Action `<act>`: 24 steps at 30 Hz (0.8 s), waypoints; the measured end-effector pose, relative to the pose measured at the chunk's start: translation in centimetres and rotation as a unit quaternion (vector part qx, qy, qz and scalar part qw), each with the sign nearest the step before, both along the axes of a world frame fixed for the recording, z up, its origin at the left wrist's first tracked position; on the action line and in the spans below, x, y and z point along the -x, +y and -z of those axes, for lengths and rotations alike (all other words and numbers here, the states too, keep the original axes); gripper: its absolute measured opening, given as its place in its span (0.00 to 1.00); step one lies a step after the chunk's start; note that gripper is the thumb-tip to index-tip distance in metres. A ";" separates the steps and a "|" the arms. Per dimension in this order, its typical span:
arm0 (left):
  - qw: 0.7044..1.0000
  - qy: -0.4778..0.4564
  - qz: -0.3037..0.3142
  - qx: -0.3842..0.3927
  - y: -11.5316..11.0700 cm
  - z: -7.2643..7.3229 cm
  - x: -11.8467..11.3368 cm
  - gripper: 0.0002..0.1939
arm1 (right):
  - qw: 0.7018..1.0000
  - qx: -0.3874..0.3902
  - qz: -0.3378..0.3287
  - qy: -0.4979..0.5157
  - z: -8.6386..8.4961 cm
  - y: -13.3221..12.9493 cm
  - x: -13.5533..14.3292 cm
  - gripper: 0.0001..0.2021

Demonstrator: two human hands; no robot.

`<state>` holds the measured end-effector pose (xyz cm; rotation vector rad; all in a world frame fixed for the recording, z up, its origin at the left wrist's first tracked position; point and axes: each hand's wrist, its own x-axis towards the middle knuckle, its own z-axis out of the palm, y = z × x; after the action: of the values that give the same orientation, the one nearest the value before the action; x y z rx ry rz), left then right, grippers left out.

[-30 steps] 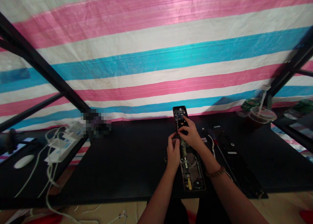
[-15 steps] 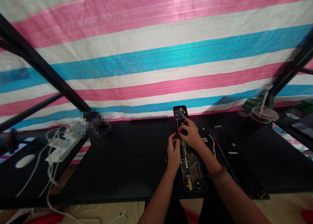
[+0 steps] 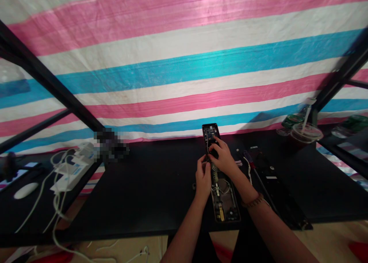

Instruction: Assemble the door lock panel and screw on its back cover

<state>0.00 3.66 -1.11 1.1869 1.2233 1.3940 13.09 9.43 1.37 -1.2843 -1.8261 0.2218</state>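
A long narrow black device [image 3: 227,196] lies opened on the black table, its inside facing up, with a circuit board [image 3: 210,133] at the far end and brass-coloured parts at the near end. Over its middle, my left hand [image 3: 203,177] has its fingertips pinched at the left edge. Just right of it my right hand [image 3: 222,156] bends thumb and finger together at a thin cable inside the device. What lies between the fingertips of either hand is too small to make out.
A screwdriver [image 3: 248,159], a white cable [image 3: 248,173] and a long black panel [image 3: 277,186] lie to the right. A lidded cup [image 3: 306,133] stands at the back right. White power strips [image 3: 71,175] and a mouse [image 3: 26,190] are at the left.
The whole view has shifted slightly, so things sit a little further left. Both hands keep nearly the same place on the device.
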 end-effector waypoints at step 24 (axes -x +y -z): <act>0.946 0.169 -0.059 -0.271 -5.2 -4.2 -0.8 0.12 | 0.987 0.015 -0.155 0.050 -3.2 -3.0 0.1 0.21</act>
<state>0.75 -1.57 3.09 1.8178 1.1875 1.7319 13.02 6.47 4.58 -0.9847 -1.9339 0.4755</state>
